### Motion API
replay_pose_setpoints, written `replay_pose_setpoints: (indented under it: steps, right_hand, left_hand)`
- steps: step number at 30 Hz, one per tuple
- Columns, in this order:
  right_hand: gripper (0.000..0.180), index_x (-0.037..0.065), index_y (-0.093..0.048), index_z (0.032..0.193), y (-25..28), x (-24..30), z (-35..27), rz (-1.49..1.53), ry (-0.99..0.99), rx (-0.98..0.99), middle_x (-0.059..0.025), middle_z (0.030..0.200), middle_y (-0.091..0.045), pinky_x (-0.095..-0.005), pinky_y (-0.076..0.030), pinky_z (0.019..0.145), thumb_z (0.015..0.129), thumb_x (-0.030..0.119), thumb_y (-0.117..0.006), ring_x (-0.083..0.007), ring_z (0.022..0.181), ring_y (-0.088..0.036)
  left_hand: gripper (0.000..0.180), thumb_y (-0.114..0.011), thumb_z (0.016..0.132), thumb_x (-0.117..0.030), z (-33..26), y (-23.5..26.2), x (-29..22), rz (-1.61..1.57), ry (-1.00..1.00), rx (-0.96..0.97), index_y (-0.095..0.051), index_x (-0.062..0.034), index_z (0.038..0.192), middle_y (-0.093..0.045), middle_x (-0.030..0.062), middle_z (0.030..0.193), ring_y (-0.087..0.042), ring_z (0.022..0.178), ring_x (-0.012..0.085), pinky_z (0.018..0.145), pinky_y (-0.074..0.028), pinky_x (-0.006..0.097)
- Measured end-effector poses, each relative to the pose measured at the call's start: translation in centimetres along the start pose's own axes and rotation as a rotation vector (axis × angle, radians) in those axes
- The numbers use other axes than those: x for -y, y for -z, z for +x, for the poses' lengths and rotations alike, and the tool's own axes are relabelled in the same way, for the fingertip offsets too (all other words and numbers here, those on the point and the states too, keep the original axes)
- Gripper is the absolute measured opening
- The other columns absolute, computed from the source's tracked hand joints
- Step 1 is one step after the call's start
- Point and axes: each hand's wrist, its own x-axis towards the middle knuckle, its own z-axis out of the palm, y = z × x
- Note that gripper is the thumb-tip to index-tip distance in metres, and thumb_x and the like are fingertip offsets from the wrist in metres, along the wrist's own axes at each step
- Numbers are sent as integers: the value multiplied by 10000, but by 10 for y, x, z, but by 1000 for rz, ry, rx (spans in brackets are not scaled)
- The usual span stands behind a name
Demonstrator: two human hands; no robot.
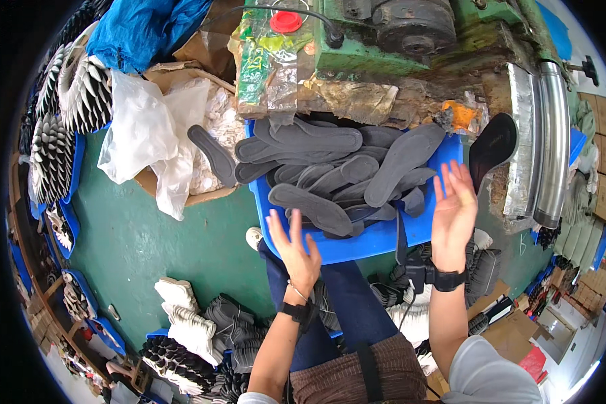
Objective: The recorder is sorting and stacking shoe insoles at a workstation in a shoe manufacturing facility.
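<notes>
Green floor lies under a blue bin [384, 239] of grey insoles [330, 172]. Both hands, left hand [296, 252] and right hand [454, 212], hover empty, fingers spread; insoles lie just ahead, nearer the left hand.

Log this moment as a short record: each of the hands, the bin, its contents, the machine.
left hand: open, fingers spread, empty, above the near rim of the bin
right hand: open, palm raised, empty, near the black insole
bin: blue crate resting on the person's lap
contents: grey insoles, loosely heaped
machine: green machine behind the crate, with curved metal guard
</notes>
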Motion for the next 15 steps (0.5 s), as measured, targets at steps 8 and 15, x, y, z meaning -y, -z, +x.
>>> replay_pose_setpoints:
  steps: [8, 15]
  right_hand:
    - [687, -44, -207, 1435, -2, 22, 1, 1169, -477, 232, -219, 1520, -195, -499, -149, 1177, 832, 108, -497, -346, 1410, -214]
    - [371, -15, -511, 1282, 31, 9, 34, 1183, -770, 139, -176, 1196, -614, -366, -544, 863, 923, 48, -441, -262, 1008, -645]
  left_hand:
    - [603, -611, 799, -22, 2, -2, 66, 102, 375, -201, -387, 5, 1358, -459, 234, 1231, -482, 1095, 373, 957, -384, 450]
    - [382, -636, 818, -57, 13, -1, 88, -58, 470, -62, -549, -33, 1189, -580, 142, 1010, -611, 820, 256, 753, -499, 369]
